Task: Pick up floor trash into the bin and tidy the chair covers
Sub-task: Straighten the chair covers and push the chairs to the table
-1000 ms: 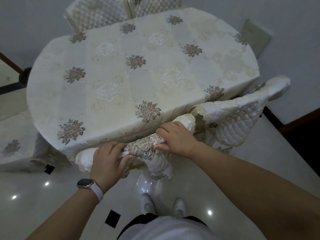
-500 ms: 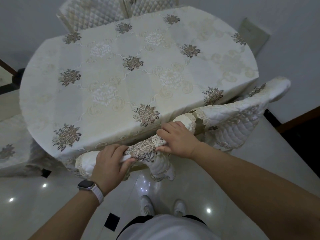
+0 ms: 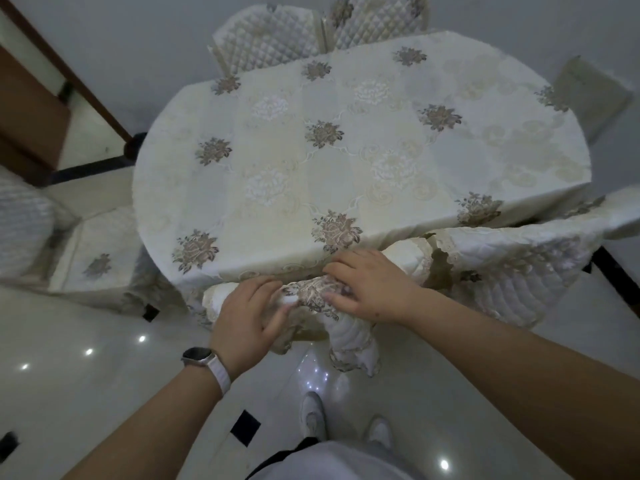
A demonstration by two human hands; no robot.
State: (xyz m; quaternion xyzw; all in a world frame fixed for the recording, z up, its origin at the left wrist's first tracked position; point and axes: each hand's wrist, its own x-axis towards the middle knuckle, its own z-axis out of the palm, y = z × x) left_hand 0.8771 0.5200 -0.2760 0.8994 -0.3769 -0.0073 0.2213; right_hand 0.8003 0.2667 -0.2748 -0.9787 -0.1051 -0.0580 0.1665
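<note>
The cover sits bunched on the top of the near chair back, touching the tablecloth edge. One flap hangs low at the front. If the hands pull unevenly, I think the cover can slip to one side. The right fingers could also catch the tablecloth and drag it.

The right hand lies flat on the cover, fingers straight and a little spread. The left hand lies over the roll with its thumb at the front. Whether it pinches the cloth, I cannot tell.
</note>
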